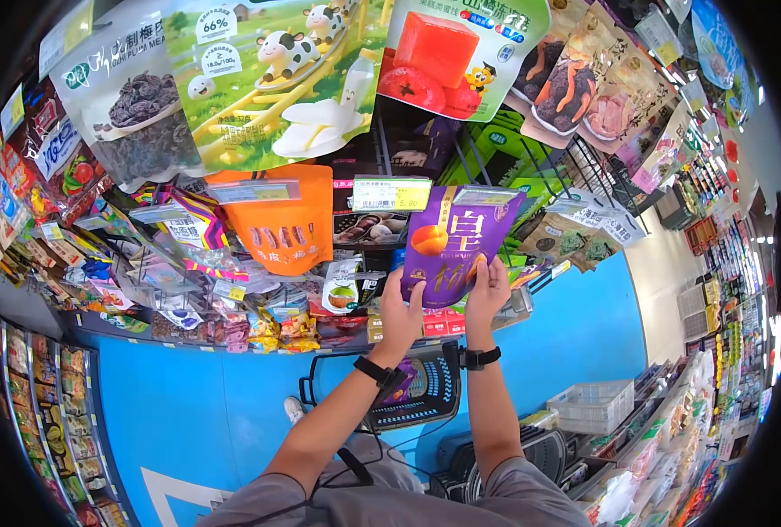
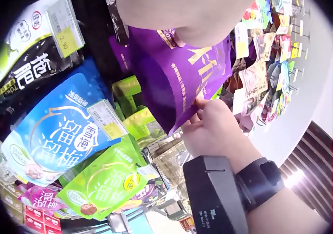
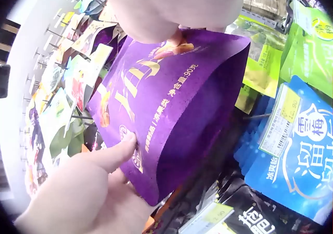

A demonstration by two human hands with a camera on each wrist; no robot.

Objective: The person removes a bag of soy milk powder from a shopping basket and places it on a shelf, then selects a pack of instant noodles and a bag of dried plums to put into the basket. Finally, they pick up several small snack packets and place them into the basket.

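Observation:
A purple snack bag (image 1: 457,237) with gold lettering and an apricot picture is held in front of the rack by both hands. At its lower left corner the left hand (image 1: 401,318) grips the edge, the thumb lying over the front face in the right wrist view. Opposite, the right hand (image 1: 489,290) pinches the lower right side. The pouch's bottom gusset (image 3: 192,135) faces the right wrist camera. A price tag holder (image 1: 485,195) overlaps the bag's top edge in the head view.
Hanging pouches surround it: an orange one (image 1: 278,224) to the left, large green ones (image 1: 276,79) above, blue ones (image 2: 62,130) below. Metal hooks (image 1: 381,145) stick out of the rack. A black shopping basket (image 1: 390,386) with a purple pack stands below on the blue floor.

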